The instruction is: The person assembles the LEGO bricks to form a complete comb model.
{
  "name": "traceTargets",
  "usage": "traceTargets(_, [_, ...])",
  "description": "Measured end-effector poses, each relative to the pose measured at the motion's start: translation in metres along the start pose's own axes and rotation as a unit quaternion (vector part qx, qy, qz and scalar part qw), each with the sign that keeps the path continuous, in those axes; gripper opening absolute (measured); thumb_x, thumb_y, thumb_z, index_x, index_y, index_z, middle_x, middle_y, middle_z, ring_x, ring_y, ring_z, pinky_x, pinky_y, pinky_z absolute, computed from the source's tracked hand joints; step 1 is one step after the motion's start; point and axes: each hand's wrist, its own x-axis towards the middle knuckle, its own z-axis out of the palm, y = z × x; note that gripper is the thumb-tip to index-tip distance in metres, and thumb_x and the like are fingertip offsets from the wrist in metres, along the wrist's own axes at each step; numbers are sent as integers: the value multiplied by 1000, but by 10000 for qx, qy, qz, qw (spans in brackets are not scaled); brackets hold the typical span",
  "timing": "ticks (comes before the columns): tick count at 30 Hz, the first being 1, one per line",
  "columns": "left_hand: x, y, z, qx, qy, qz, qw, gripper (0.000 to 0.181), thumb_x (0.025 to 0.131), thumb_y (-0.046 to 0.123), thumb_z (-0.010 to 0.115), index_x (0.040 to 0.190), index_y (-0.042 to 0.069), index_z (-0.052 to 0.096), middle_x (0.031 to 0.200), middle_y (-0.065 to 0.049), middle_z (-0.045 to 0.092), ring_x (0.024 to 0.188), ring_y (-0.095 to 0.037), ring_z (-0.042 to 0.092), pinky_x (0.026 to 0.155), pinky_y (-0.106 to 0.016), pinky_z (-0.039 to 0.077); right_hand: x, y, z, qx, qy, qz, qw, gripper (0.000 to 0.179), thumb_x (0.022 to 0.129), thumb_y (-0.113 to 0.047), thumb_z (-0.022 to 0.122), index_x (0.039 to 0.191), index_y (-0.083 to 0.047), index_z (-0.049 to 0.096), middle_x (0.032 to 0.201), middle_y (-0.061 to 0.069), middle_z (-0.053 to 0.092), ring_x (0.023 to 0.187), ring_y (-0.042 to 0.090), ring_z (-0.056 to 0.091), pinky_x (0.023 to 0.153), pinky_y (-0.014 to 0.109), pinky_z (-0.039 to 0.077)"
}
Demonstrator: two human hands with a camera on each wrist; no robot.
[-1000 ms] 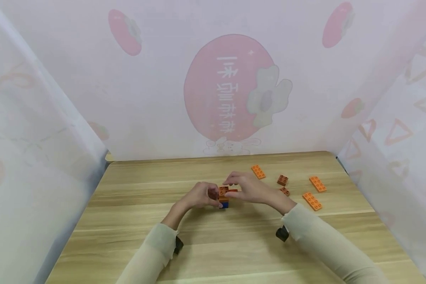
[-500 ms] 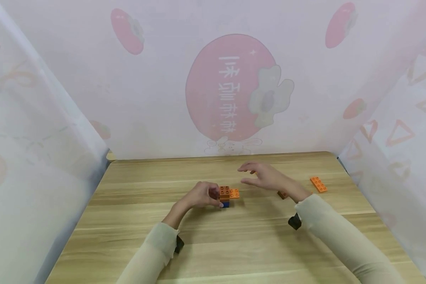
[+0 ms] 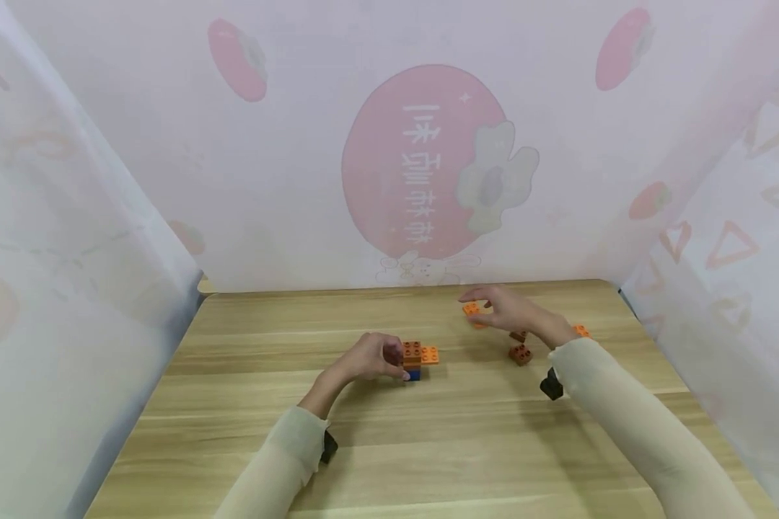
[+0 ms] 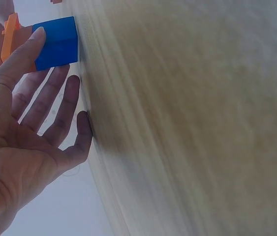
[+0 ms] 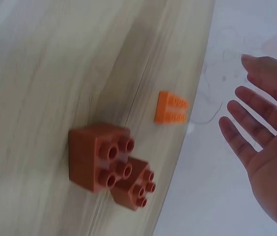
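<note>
One brick stack (image 3: pixel 412 352), two loose brown bricks (image 3: pixel 521 354) and two loose orange plates (image 3: pixel 472 308) in sight

The wood-grain tabletop (image 3: pixel 415 454) bears a brick stack (image 3: pixel 412 352). From it, an orange plate (image 3: pixel 471 308) lies between one and two o'clock; two brown bricks (image 3: pixel 521 355) and another plate (image 3: pixel 581 331) near three.

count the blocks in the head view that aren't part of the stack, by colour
Orange: 2, one flat block at the right hand and another flat one partly behind the right sleeve
Brown: 2, the nearer square block and the farther square block
Total: 4 showing; anything fully hidden isn't counted
</note>
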Motion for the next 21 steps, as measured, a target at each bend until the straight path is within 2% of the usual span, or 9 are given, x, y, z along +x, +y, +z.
traceTargets(10, [0, -3, 0, -54, -19, 67, 10000, 24, 82, 18, 94, 93, 13, 73, 90, 5, 76, 86, -10, 72, 82, -28, 58, 3, 20, 1, 171, -326, 395, 9985, 47, 97, -1, 73, 142, 1, 63, 151, 26, 55, 140, 46, 51, 102, 60, 54])
traceTargets(15, [0, -3, -1, 13, -23, 73, 10000, 23, 83, 18, 93, 93, 14, 72, 91, 6, 76, 86, -9, 72, 81, -28, 59, 4, 28, 5, 271, -421, 370, 9981, 52, 92, 5, 75, 143, 4, 61, 150, 28, 55, 141, 48, 50, 102, 64, 52])
traceTargets(21, [-1, -3, 0, 41, -5, 68, 10000, 24, 83, 19, 93, 93, 15, 72, 90, 7, 76, 85, -7, 71, 81, -27, 58, 8, 35, 10, 125, -594, 354, 9975, 58, 89, 13, 70, 145, 5, 59, 152, 28, 53, 143, 49, 47, 102, 64, 52])
